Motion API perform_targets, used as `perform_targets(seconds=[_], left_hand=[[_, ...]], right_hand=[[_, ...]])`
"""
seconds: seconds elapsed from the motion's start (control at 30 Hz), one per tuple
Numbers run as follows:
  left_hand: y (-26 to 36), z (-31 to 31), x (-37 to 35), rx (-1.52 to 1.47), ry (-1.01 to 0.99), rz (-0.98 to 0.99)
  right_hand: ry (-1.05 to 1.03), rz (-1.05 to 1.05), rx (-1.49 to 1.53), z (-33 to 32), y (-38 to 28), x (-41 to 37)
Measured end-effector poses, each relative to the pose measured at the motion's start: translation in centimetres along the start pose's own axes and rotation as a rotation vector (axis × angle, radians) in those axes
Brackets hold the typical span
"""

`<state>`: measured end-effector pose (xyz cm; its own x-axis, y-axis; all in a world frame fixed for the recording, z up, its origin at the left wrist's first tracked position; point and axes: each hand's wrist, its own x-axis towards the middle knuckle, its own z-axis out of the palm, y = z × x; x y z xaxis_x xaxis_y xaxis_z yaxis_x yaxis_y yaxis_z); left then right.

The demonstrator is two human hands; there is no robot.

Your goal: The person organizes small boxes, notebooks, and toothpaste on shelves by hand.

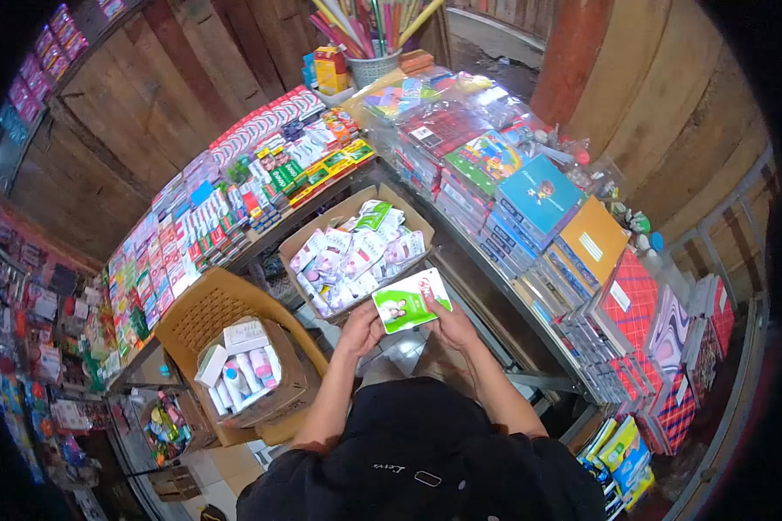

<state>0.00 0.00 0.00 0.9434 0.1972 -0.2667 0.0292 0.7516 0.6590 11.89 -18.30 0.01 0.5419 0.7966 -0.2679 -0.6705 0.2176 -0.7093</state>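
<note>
A green and white packet [408,301] is held up in front of the body, between both hands. My left hand [361,330] is closed on its left edge, and my right hand [451,322] grips its lower right side. Just beyond the packet stands an open cardboard box [419,214] filled with several white and pink packets [361,252]. One green and white packet [374,214] lies on top at the box's far side.
Stacked books [539,195] line the right counter. Toothpaste boxes [278,174] cover the left one. A brown chair [195,308] holds a carton of bottles [250,369]. A pot of colored rolls [374,68] stands at the back corner.
</note>
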Motion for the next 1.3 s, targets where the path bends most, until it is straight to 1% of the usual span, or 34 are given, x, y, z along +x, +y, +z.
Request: perform_targets(seconds=[0.07, 0.1, 0.17, 0.2, 0.23, 0.3, 0.37, 0.43, 0.5, 0.53, 0.63, 0.67, 0.77, 0.8, 0.9, 0.93, 0.97, 1.03, 1.13, 1.23, 1.3], left_hand=[[1.5, -0.6, -0.3, 0.028, 0.049, 0.002], [-3.2, 1.3, 0.6, 0.059, 0.108, -0.040], [-1.0, -1.3, 2.5, 0.349, 0.272, -0.079], [-0.1, -3.0, 3.8, 0.404, 0.307, -0.034], [0.7, -4.5, 5.5, 0.684, 0.302, 0.006], [1.9, -8.0, 9.9, 1.266, 0.486, 0.242], [4.7, -9.1, 13.1, 1.468, 0.734, 0.476], [7.2, -11.1, 16.2, 1.518, 0.888, 0.548], [9.2, -12.6, 18.8, 1.633, 0.891, 0.445], [9.9, -13.0, 20.2, 1.587, 0.815, 0.354], [9.3, -12.5, 23.1, 1.576, 0.410, 0.527], [8.5, -12.8, 24.4, 1.692, 0.326, 0.536], [6.1, -11.8, 27.2, 1.902, 0.455, 0.373], [5.9, -11.8, 28.1, 1.911, 0.451, 0.319], [6.3, -11.9, 29.9, 1.844, 0.464, 0.059], [6.2, -12.6, 30.6, 1.817, 0.501, 0.108], [6.5, -13.5, 31.3, 1.674, 0.491, 0.091], [5.7, -17.6, 33.5, 1.516, 0.444, 0.136], [6.9, -18.5, 31.6, 1.179, 0.281, 0.319], [9.7, -13.5, 24.7, 0.754, 0.046, 0.024], [7.1, -13.3, 22.4, 0.720, -0.103, -0.067]], right_hand=[[0.022, -0.020, 0.011, 0.8, 0.9, 1.1], [0.109, 0.015, -0.139, -2.1, -1.5, -2.6], [0.151, -0.007, -0.265, -0.8, -1.8, -1.8], [0.237, -0.013, -0.267, -0.6, -1.5, -1.2], [0.246, -0.042, -0.244, -0.8, -1.8, -1.2], [0.266, -0.098, -0.196, -1.1, -2.3, -1.0], [0.351, -0.123, -0.242, -1.6, -2.3, -0.8], [0.455, -0.117, -0.312, -1.9, -2.4, -0.8], [0.535, -0.135, -0.260, -2.2, -1.6, -0.7], [0.575, -0.141, -0.241, -2.0, -1.4, -0.7], [0.689, -0.134, -0.245, -2.7, 0.0, -0.5], [0.724, -0.125, -0.255, -3.1, 0.6, -0.2], [0.801, -0.113, -0.155, -1.0, 1.1, 0.5], [0.813, -0.117, -0.158, -0.8, 1.4, 0.6], [0.851, -0.125, -0.156, -0.2, 1.9, 0.6], [0.865, -0.128, -0.146, 0.4, 1.7, 0.6], [0.877, -0.132, -0.133, 0.7, 1.6, 0.5], [0.945, -0.124, -0.135, 0.2, 2.4, 0.1], [0.994, -0.134, -0.098, -0.9, 3.6, -0.7], [1.023, -0.151, -0.067, -1.1, 4.2, -1.6], [1.010, -0.183, -0.064, -0.3, 3.8, -2.5]])
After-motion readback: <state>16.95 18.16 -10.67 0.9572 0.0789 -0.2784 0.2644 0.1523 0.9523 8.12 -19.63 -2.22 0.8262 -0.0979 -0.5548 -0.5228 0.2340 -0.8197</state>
